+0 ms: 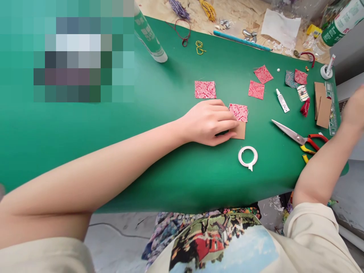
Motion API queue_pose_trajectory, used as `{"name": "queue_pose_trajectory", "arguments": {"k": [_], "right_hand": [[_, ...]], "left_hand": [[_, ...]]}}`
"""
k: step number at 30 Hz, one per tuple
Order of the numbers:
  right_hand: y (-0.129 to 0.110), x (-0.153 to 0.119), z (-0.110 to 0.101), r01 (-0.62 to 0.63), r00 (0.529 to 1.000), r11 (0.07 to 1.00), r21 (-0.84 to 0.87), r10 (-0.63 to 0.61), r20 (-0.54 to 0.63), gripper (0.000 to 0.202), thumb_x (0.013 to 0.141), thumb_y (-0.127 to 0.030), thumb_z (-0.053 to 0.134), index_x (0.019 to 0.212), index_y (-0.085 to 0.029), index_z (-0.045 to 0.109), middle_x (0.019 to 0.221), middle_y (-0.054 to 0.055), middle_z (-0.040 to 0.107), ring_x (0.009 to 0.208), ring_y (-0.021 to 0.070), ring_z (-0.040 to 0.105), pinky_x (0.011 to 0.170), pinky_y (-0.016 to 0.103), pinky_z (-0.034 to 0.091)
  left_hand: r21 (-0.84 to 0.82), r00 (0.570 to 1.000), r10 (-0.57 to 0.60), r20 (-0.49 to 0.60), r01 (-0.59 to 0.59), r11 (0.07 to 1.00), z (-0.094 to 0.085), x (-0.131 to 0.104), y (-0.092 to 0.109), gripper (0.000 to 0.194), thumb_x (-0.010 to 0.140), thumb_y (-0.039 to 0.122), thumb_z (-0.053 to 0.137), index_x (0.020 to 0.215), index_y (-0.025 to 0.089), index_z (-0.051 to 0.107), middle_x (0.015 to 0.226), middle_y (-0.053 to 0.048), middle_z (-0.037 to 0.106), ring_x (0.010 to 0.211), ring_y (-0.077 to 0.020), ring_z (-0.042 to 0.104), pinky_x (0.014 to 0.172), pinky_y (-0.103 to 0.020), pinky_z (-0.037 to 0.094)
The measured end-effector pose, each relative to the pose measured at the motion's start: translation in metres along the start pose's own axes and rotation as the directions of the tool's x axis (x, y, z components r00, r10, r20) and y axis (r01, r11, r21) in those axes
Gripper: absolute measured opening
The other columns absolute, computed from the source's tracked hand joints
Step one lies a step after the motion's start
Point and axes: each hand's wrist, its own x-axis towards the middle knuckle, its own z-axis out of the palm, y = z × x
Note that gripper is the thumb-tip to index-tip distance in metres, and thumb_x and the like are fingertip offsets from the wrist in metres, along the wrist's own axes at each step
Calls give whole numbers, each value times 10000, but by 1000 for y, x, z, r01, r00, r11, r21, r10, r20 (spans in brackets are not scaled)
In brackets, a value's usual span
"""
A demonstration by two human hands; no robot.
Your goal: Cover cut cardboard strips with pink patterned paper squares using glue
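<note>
Smooth, slightly glossy tabletop [170, 182]; frayed cloth square [239, 113] and matt cardboard [241, 132], centre; shiny metal scissor blades [288, 131], right; rough-looking wood board [157, 9], far.

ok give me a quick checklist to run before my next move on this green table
1. Left hand at the cardboard piece: ok, fingertips at it.
2. Cardboard fully covered by the nearest red patterned fabric square: not ok, brown shows below.
3. Scissors clear of the left hand: ok, lying apart.
4. White ring-shaped roll clear of the cardboard: ok.
5. Right hand free: cannot tell, cut off by the picture edge.
</note>
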Motion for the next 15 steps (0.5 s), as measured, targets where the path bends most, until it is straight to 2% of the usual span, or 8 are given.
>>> {"name": "queue_pose_trajectory", "arguments": {"k": [3,5,6,8,9,10,12,15], "right_hand": [[-46,-15,-24,146,985,958,245,-165,57,222,881,-51,635,1067,-58,756,1121,203,758,988,193,721,890,345,553],[-78,-32,-34,170,937,836,522,-301,177,206,910,-101,613,1051,-89,763,1071,167,772,957,190,719,892,337,561],[-93,-42,-36,137,882,759,637,-386,271,184,914,-120,607,1009,-122,764,1019,138,778,932,197,721,863,344,572],[-119,-65,-31,104,660,667,738,-601,450,181,882,-114,611,970,-181,754,996,85,761,921,214,705,866,386,577],[-130,-76,-26,118,574,639,760,-668,474,198,861,-101,603,956,-206,741,1000,69,742,900,217,691,865,406,576],[-138,-87,-19,141,523,616,775,-711,470,218,843,-85,578,928,-222,724,992,62,718,892,223,674,873,426,573],[-150,-105,-5,185,490,616,766,-733,471,230,840,-85,523,900,-236,685,951,74,655,929,264,643,907,492,557],[-157,-120,8,211,546,696,686,-667,508,162,848,-118,510,868,-233,622,964,105,607,982,326,605,954,602,516]], "left_hand": [[31,999,-37,0,37,999,1,1,0,530,925,626,595,1225,197,678,1210,-152,742,1101,-309,676,943,-467,509],[27,996,-90,-5,90,996,1,1,-2,783,868,725,618,1414,167,560,1381,-206,653,1295,-393,572,1068,-556,446],[14,994,-109,1,109,994,2,1,-4,885,847,746,628,1489,155,484,1423,-220,620,1355,-421,520,1114,-592,406],[-23,992,-127,20,128,992,4,0,-7,1017,827,753,646,1579,137,349,1431,-232,601,1415,-449,450,1162,-634,350],[-41,991,-130,28,131,991,5,-1,-9,1051,824,750,652,1600,132,306,1425,-234,598,1428,-455,431,1172,-643,338],[-55,991,-131,35,133,990,6,-1,-10,1070,822,748,655,1613,133,277,1427,-235,590,1436,-457,416,1179,-648,331],[-78,990,-137,43,140,987,8,-2,-11,1092,815,745,668,1628,145,251,1447,-238,560,1440,-462,398,1184,-662,325],[-102,987,-155,32,157,982,9,-2,-11,1105,795,740,696,1635,171,258,1456,-236,529,1410,-468,403,1183,-702,301]]}}
